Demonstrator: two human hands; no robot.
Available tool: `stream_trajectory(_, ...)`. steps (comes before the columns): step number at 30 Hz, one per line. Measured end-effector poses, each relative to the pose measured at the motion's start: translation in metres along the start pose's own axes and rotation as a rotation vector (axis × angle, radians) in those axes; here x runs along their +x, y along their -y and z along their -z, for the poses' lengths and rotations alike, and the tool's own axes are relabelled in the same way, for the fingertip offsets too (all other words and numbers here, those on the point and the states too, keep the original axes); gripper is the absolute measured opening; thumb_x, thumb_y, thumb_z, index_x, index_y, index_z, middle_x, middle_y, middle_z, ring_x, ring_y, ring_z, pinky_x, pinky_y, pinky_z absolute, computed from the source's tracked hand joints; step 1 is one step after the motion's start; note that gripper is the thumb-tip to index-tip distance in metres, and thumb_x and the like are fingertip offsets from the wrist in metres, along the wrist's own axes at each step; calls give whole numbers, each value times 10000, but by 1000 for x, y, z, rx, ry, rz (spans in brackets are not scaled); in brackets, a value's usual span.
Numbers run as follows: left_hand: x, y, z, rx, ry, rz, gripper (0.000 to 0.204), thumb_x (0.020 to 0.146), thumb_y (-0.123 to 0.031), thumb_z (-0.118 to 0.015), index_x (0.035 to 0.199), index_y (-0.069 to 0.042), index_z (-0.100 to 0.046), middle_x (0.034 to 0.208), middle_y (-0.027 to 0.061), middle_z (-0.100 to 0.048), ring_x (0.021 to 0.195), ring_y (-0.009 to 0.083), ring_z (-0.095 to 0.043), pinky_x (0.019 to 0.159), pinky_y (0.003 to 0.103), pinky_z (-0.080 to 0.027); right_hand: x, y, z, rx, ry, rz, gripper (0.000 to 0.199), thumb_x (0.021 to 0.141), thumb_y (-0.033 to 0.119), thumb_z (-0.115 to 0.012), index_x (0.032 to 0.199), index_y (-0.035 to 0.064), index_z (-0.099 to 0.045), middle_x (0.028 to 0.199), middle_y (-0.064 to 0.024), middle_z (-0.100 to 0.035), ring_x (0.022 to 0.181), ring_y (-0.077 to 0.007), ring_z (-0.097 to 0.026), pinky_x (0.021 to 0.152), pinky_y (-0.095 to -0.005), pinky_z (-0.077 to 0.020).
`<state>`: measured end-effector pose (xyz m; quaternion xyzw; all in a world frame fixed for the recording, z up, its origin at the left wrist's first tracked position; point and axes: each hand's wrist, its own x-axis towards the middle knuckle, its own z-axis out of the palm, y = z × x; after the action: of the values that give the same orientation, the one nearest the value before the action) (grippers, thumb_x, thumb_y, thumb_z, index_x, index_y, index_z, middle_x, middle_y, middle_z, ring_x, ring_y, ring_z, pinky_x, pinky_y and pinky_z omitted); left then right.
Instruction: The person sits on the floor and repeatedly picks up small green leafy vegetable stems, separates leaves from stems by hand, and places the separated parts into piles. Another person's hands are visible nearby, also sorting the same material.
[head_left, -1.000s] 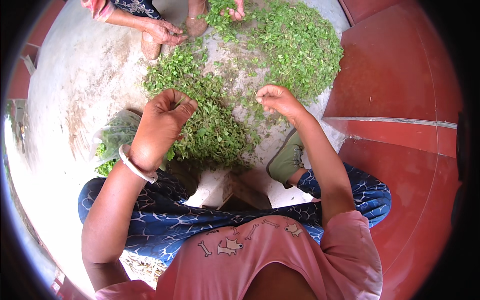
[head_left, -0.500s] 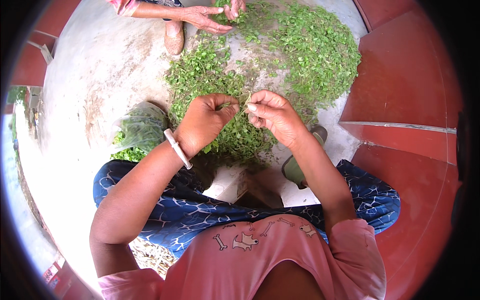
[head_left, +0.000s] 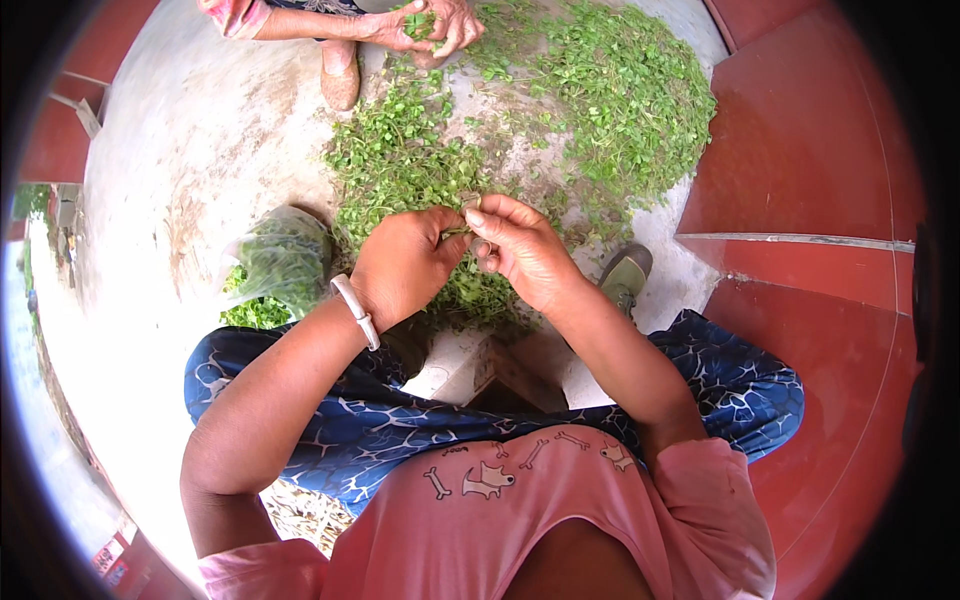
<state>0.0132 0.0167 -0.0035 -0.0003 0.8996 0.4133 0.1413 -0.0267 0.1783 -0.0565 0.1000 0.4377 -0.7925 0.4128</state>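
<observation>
My left hand (head_left: 410, 260) and my right hand (head_left: 527, 256) meet over a heap of leafy greens (head_left: 395, 160) on the ground. Both are closed in a pinch, thumbs against curled fingers. A thin pale-green stem of the greens (head_left: 471, 201) shows between the fingertips, partly hidden by them. A white bangle circles my left wrist. Across the heap, another person's hands (head_left: 440, 28) hold a small bunch of green leaves.
A larger spread of greens (head_left: 640, 110) lies at the far right, near red panels (head_left: 800, 150). Left of my hands stands a clear plastic bag (head_left: 285, 255) with greens in it. My green shoe (head_left: 626, 274) rests on the concrete floor beside the heap.
My right hand has moved slightly left and closer to my left hand. The other person's hands have come together around the leaves. My right shoe shows further out.
</observation>
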Motion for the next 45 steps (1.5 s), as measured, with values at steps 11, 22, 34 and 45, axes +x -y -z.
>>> stream_trajectory(11, 0, 2, -6, 256, -100, -43, 109, 825, -109, -520, 873, -24, -568, 729, 207, -605, 678, 384, -603, 603, 447, -478, 5, -30, -1, 149, 10, 101, 132, 881, 221, -621, 831, 111, -568, 710, 27, -567, 644, -72, -557, 588, -217, -438)
stream_trajectory(22, 11, -3, 31, -500, -61, 290, 158, 961, -223, -481, 915, -96, -564, 800, -47, -527, 672, 35, -416, 612, 193, -356, 51, -47, 112, -1252, -272, 290, 206, 857, 273, -623, 936, 85, -593, 836, -89, -643, 664, -184, -601, 662, -349, -502)
stream_trajectory(34, 9, 0, 28, -981, -49, 289, 176, 982, -203, -430, 924, -54, -502, 633, -1, -459, 565, 114, -481, 621, 276, -458, 63, -34, 178, -1606, -448, 315, 254, 834, 235, -567, 1069, 139, -573, 1042, -150, -591, 885, -329, -601, 782, -411, -483)
stream_trajectory(45, 6, -24, 31, -746, -207, 487, 195, 944, -308, -518, 866, -131, -492, 566, -79, -346, 424, 16, -264, 382, 180, -258, 96, 49, 207, -1610, -1036, 426, 264, 828, 275, -595, 1044, 131, -550, 951, -128, -621, 809, -337, -632, 683, -446, -506)
